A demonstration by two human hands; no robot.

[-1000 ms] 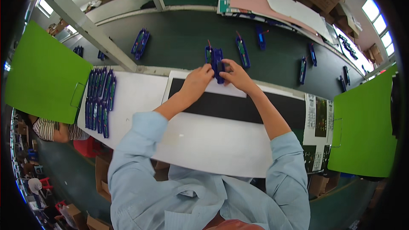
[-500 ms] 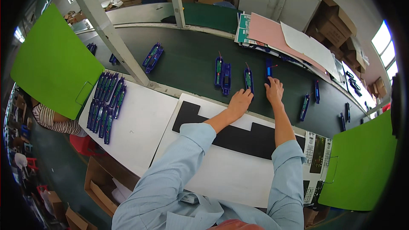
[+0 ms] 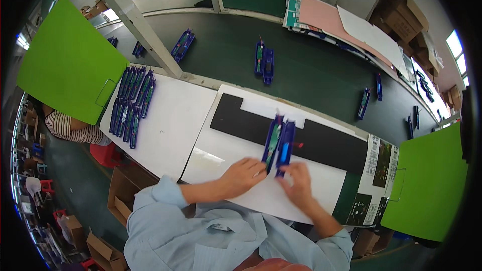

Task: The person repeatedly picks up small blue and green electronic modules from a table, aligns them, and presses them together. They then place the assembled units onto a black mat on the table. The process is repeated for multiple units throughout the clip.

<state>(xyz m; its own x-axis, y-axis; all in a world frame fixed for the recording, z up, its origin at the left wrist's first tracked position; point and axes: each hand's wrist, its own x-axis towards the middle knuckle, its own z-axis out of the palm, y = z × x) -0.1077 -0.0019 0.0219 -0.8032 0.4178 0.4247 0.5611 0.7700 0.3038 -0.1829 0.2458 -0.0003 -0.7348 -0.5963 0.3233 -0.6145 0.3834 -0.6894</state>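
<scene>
Over the white work board [image 3: 251, 198], my left hand [image 3: 243, 174] grips the lower end of a long blue casing half with a green circuit board [image 3: 274, 141]. Right beside it, my right hand [image 3: 297, 184] has its fingers closed on the near end of another blue casing half [image 3: 286, 143]. This second half has a bright blue part inside and a red wire at its right side. Both halves stand nearly parallel, slightly blurred, above the black flat mat [image 3: 329, 148]. Whether they touch each other cannot be made out.
A dark green belt [image 3: 216, 45] behind the board carries blue casing pairs [image 3: 264, 62]. Several filled casings [image 3: 131, 93] lie in rows on the left white board. Green panels [image 3: 70, 62] flank both sides. A pale post [image 3: 135, 22] rises at left; sheets [image 3: 346, 27] lie far right.
Both hands have drawn back from the belt toward me, bringing two blue casing halves over the work board. The head view has shifted slightly.
</scene>
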